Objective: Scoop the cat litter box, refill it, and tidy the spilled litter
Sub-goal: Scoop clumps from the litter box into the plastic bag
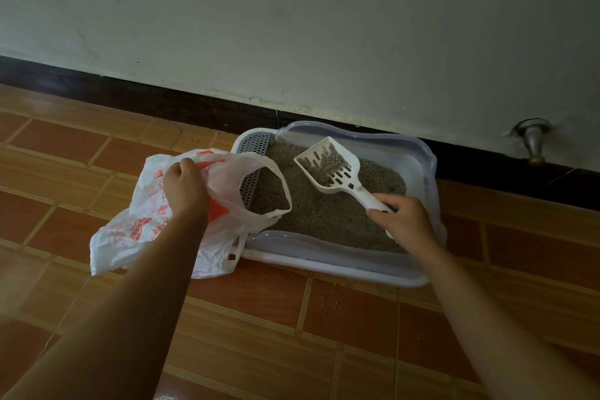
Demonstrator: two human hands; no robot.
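Observation:
A pale litter box (328,265) with a translucent rim stands on the tiled floor against the wall, filled with grey litter (324,214). My right hand (404,221) grips the handle of a white slotted scoop (328,164), which is raised above the litter and carries a clump of grey litter. My left hand (183,187) grips the edge of a white plastic bag (143,221) with red print, holding it up at the box's left end. The bag's handle loop hangs over the litter.
A perforated grille (255,144) sits inside the box's left end. A few spilled litter grains (331,304) lie on the orange floor tiles in front of the box. A metal doorstop (534,141) juts from the wall at right. A dark skirting board runs behind.

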